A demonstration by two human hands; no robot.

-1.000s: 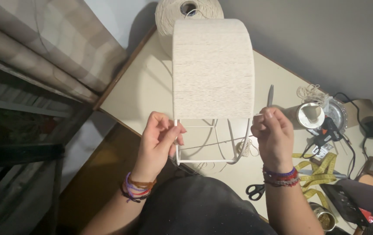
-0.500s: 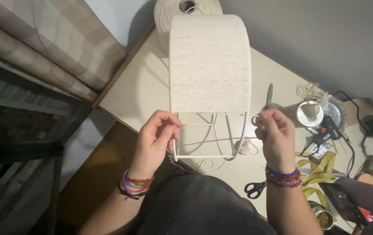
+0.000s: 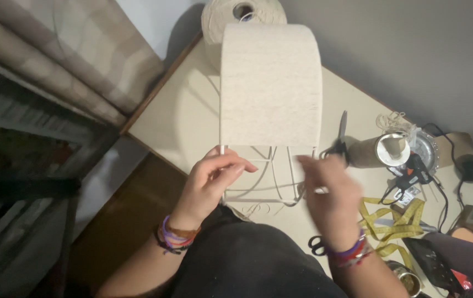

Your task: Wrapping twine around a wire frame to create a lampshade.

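Left hand (image 3: 210, 179): fingers curled, gripping the bare white wire frame (image 3: 258, 176) at its near left corner. Right hand (image 3: 329, 201): blurred; whether its fingers pinch the string cannot be told, though it sits just right of the frame's near end. Beyond the fingers, the lampshade (image 3: 270, 85) is wound tightly in cream string, only the near band unwrapped. For a neat result, each turn should lie taut against the last. Farther out on the table (image 3: 187, 110): string spool (image 3: 243, 12), scissors (image 3: 340, 138).
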